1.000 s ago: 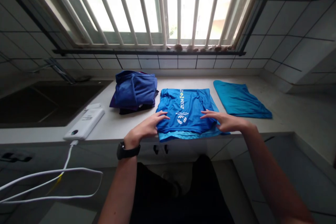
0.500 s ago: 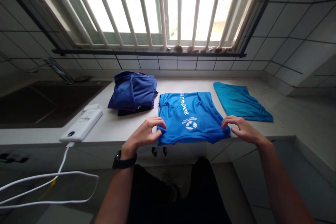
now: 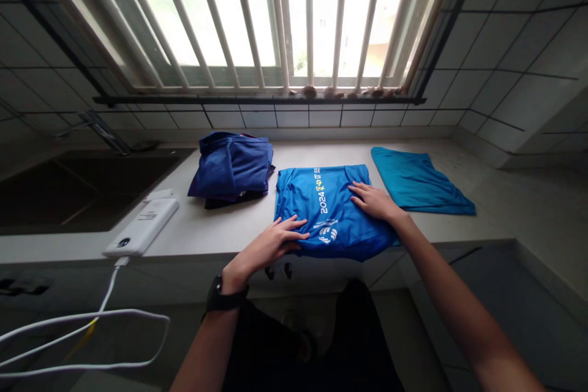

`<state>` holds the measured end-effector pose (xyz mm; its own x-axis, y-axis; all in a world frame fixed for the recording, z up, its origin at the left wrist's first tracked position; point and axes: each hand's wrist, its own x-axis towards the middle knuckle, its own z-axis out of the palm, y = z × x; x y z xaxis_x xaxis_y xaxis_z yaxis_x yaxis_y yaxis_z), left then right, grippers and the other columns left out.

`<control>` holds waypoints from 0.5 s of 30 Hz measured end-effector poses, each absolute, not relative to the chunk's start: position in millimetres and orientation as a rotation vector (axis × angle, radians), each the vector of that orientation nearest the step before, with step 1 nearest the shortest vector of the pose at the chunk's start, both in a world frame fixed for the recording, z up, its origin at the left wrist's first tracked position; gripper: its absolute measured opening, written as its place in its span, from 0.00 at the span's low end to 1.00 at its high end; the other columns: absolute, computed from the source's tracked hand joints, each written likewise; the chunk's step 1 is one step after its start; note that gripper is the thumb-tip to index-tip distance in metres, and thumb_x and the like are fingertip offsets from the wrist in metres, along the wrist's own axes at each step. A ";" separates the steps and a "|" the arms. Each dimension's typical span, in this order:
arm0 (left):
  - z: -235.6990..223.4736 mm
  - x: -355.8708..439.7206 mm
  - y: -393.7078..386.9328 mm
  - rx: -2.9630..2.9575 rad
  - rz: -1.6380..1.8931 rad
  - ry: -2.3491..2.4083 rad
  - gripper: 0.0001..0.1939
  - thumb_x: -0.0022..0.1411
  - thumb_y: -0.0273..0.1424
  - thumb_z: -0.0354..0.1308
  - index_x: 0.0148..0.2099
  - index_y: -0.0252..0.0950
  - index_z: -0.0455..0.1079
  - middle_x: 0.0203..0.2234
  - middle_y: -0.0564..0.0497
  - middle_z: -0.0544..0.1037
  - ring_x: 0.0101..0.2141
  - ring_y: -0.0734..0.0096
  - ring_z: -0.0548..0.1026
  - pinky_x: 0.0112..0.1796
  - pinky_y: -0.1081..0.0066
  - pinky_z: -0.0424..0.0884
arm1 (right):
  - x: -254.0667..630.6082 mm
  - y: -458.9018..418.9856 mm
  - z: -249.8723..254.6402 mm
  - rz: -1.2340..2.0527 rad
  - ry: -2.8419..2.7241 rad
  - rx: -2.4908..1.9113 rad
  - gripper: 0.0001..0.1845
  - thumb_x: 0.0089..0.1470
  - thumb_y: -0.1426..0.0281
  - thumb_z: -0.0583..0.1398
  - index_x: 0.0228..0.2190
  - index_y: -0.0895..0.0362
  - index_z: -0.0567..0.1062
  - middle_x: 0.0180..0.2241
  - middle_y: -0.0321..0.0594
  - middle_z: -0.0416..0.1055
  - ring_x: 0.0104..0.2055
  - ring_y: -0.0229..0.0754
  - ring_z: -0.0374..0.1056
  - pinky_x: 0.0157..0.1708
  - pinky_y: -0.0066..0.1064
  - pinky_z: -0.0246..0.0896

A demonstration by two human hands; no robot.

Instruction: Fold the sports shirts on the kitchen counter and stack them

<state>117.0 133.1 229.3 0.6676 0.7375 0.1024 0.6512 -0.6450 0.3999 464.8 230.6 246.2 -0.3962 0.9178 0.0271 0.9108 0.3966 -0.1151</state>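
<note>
Here we go: the left hand (image 3: 271,242) and right hand (image 3: 374,202) lie open on the bright blue printed T-shirt (image 3: 333,214), fingers spread flat, gripping nothing. That's good, even pressure on the white countertop (image 3: 206,228)! Beyond sit a rumpled navy clothing pile (image 3: 232,168) and a folded teal cloth (image 3: 416,184).

Light source: one barred window (image 3: 285,18) straight ahead of me, daylight blown out to white, with slight flare around the bars. Desk (image 3: 193,239): pale, evenly lit, only soft shadows. Blue T-shirt (image 3: 331,214): lettering sharp, no motion blur. Tiled wall (image 3: 514,55): shaded, dimmer than the desk. Sink basin (image 3: 78,196) and floor (image 3: 487,294): dim, detail sunk in shadow. Edges of my view: strong wide-angle bowing, tile lines leaning outward; nothing clearly out of focus.
</note>
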 end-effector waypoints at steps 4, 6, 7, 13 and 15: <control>240.8 104.7 155.1 2.495 0.469 1.276 0.27 0.65 0.17 0.49 0.55 0.46 0.80 0.62 0.50 0.76 0.63 0.63 0.72 0.66 0.54 0.65 | 460.2 195.6 246.7 -0.111 -2.466 -1.858 0.28 0.71 0.59 0.50 0.66 0.55 0.69 0.69 0.49 0.63 0.67 0.57 0.64 0.65 0.49 0.58; 250.6 105.3 165.0 2.484 0.486 1.579 0.28 0.62 0.15 0.49 0.54 0.42 0.81 0.60 0.47 0.77 0.62 0.60 0.73 0.68 0.48 0.59 | 457.7 172.0 253.1 -0.185 -2.421 -1.907 0.26 0.71 0.59 0.51 0.62 0.54 0.73 0.63 0.51 0.71 0.62 0.57 0.68 0.60 0.48 0.61; 255.3 107.8 167.7 2.473 0.492 1.748 0.28 0.61 0.14 0.49 0.54 0.41 0.80 0.61 0.45 0.77 0.62 0.58 0.73 0.69 0.46 0.56 | 457.3 161.5 257.5 -0.178 -2.429 -1.883 0.24 0.71 0.58 0.51 0.59 0.53 0.76 0.59 0.50 0.75 0.59 0.56 0.71 0.58 0.47 0.63; 249.5 135.7 157.8 2.486 0.385 1.750 0.24 0.71 0.32 0.54 0.67 0.40 0.70 0.64 0.40 0.73 0.62 0.52 0.72 0.62 0.54 0.68 | 469.8 145.6 269.0 0.015 -2.431 -1.492 0.22 0.71 0.61 0.50 0.50 0.52 0.81 0.55 0.47 0.78 0.58 0.52 0.73 0.59 0.43 0.64; 237.0 137.2 157.1 2.504 0.309 1.651 0.25 0.71 0.42 0.57 0.67 0.42 0.70 0.67 0.39 0.68 0.66 0.46 0.67 0.62 0.48 0.67 | 473.5 151.0 260.5 -0.019 -2.394 -1.543 0.23 0.70 0.61 0.52 0.59 0.53 0.76 0.63 0.49 0.71 0.64 0.54 0.67 0.63 0.48 0.62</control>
